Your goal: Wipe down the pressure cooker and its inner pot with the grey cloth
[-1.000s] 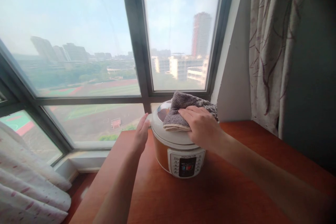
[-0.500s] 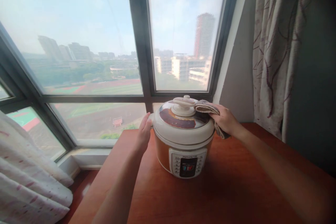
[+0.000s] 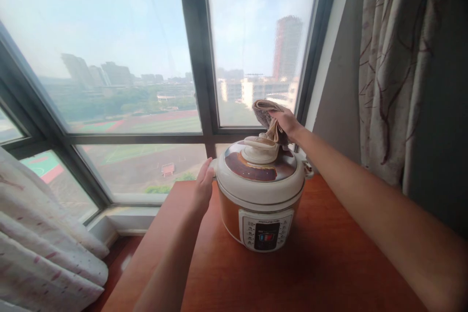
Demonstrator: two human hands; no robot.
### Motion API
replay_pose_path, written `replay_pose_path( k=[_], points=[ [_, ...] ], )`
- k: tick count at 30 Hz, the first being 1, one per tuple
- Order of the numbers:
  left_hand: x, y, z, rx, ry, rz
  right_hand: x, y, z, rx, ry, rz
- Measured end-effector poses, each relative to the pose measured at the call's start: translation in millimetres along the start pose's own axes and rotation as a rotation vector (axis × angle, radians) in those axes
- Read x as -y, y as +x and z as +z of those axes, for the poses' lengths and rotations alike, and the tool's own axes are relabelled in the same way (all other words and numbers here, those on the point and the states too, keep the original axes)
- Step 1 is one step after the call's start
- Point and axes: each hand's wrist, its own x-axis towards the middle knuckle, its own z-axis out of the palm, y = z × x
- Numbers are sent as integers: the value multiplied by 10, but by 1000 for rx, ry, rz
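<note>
Forearms reach over the desk [image 3: 256,278]. Left hand [image 3: 203,186], fingers flat and open, braces the cooker [image 3: 261,195] standing mid-desk; right hand [image 3: 287,122] pinches a cloth [image 3: 266,113] above the lid knob [image 3: 259,145] — a snag there could shift the cooker.

Single head-worn view, forward and slightly down, close over the table [image 3: 292,273], toward the window [image 3: 146,58].

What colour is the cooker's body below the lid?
Orange, with a white control panel in front; the cooker shows best in the head view.
</note>
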Motion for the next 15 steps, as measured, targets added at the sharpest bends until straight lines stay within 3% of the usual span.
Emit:
replay_pose_path(
  k=[4, 7, 10, 15],
  points=[
    [5, -10, -8, 8, -41, -15, 128, 96, 286, 383, -136, 36],
    [-2, -9, -14, 20, -44, -30, 181, 172, 343, 557, -277, 136],
    [-14, -7, -23, 14, -25, -30, 186, 210, 266, 587, -359, 173],
    [-11, 3, -45, 31, -15, -30, 42, 130, 61, 498, -362, 167]
  ],
)
